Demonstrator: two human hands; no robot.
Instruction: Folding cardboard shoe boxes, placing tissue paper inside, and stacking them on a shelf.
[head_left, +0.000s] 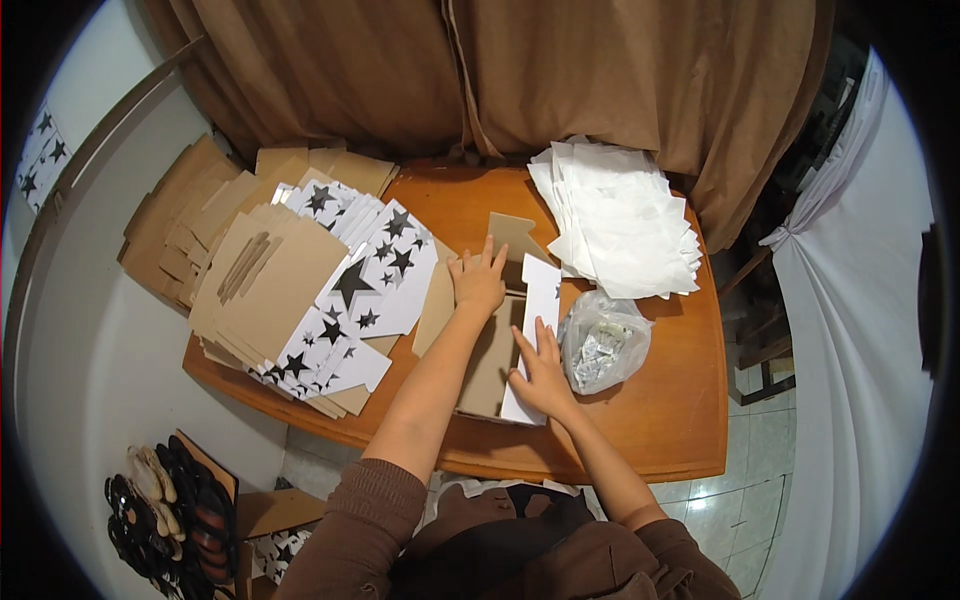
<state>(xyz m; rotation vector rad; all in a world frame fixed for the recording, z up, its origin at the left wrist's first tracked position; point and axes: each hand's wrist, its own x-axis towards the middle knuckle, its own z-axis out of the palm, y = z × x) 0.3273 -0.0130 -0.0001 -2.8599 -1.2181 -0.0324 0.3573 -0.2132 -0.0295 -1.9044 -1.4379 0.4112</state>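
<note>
A partly folded cardboard box (492, 362) stands in front of me at the middle of the table, brown inside, its top open. My left hand (480, 280) reaches over the box to its far left part, fingers spread beside a raised brown flap (512, 232). On the white right-hand panel (541, 290) lies my right hand (543, 376), its fingers stretched out and apart. Just right of that hand sits a clear plastic bag (604, 342) with small whitish packets inside. Neither hand is closed around anything.
Flat cardboard blanks with black stars (350, 285) and plain brown blanks (165, 235) are piled at left. White sheets (620, 215) are stacked at the far right of the wooden table (660, 420). A brown curtain (600, 70) hangs behind; shoes (165, 500) are at lower left.
</note>
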